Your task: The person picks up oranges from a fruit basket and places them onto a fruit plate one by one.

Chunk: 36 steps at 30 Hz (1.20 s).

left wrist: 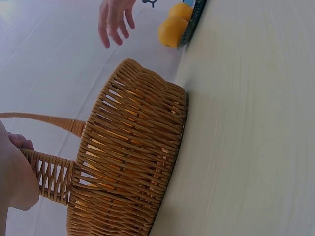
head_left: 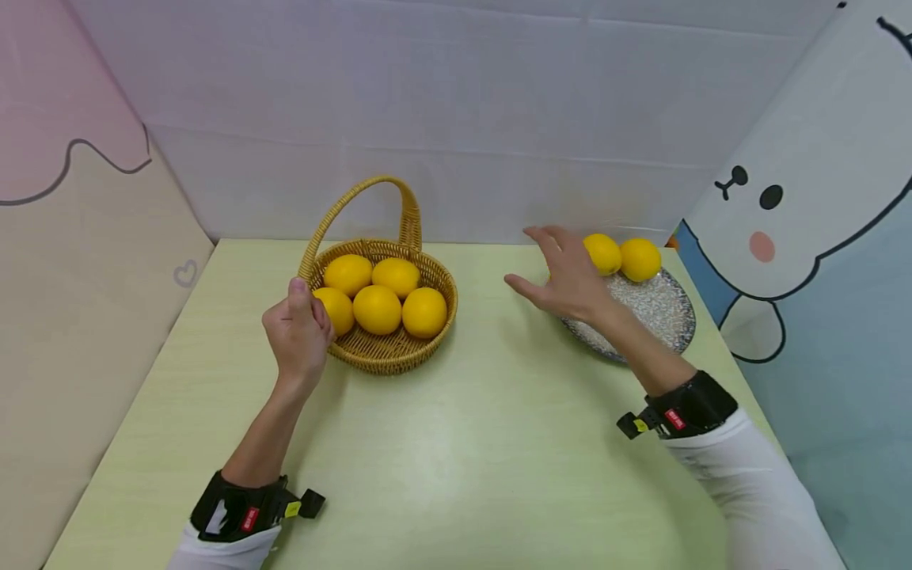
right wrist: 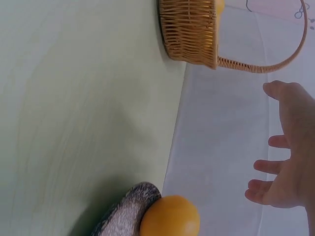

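Observation:
A woven wicker basket with a tall arched handle stands left of the middle of the table, several yellow lemons inside it. My left hand grips the handle low on its left side, the thumb on top. To the right, my right hand is raised with fingers spread and nothing in them, over the left side of a speckled grey plate. Lemons lie at the back of that plate, partly covered by the hand. In the right wrist view the right hand hangs above the tabletop.
The pale wooden table backs onto a white cloth wall. A printed cartoon panel rises along the right edge, close to the plate. Another panel borders the left side.

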Tool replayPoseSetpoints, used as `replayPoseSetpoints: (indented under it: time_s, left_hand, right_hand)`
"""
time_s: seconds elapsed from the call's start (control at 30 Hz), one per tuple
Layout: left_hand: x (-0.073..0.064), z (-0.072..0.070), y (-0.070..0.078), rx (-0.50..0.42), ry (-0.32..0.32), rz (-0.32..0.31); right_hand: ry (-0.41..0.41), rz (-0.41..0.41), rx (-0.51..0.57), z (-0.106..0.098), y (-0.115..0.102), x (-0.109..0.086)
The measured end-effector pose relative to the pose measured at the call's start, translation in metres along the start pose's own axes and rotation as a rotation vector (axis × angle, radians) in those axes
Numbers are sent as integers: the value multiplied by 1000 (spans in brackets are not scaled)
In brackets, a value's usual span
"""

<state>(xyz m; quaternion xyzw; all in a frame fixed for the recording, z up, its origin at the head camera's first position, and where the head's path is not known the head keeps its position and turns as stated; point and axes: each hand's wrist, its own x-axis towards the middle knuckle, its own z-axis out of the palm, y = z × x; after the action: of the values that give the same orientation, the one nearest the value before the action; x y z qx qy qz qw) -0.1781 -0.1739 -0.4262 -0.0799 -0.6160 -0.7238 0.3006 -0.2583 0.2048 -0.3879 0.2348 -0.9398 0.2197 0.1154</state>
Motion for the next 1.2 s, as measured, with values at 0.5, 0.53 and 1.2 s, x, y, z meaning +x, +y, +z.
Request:
replayPoseSetpoints:
  time_s: [0.5,0.53,1.2]
  left_hand:
    - [-2,-1,2,-1,-15,-6]
    - [-2,-1,2,-10,-12,-9]
    - [-2,-1,1,-5,-1,-6]
  right_hand:
    - [-98,-108,9,34,-56,15]
    - [-106,-115,12,37,-59,16]
    - [-215,-246,54,72,-113,35]
